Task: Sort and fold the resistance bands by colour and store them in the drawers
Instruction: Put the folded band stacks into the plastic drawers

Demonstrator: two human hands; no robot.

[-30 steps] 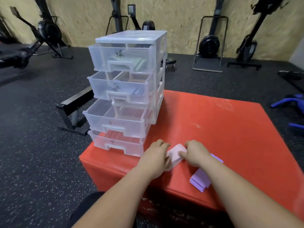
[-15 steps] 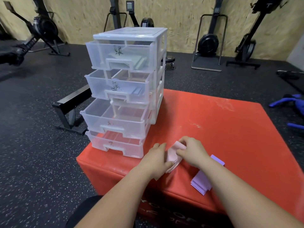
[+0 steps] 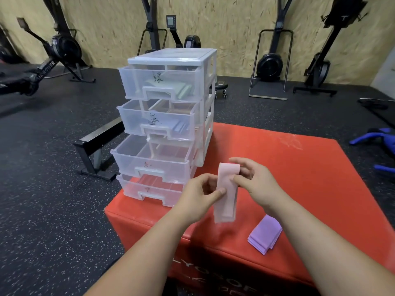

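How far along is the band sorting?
Done: a green band sits in the top drawer, a blue band in the second drawer. In hand: left hand and right hand pinch the pink band. Left: storing it and the purple band on the red box.

Saw a red padded box [image 3: 277, 167] on speckled black rubber flooring [image 3: 53, 210], with dark lettering [image 3: 213, 272] partly visible across the box's near face. Left of the box, noted a low black metal frame [image 3: 96, 146] on the floor. Right of the box, made out a blue object [image 3: 372, 138], shape unclear. Behind the box, found a small wheeled stool [image 3: 221, 87], an upright black machine [image 3: 270, 63] in a metal stand and, further left, a rowing machine [image 3: 64, 48], all before a chipboard wall [image 3: 230, 22].
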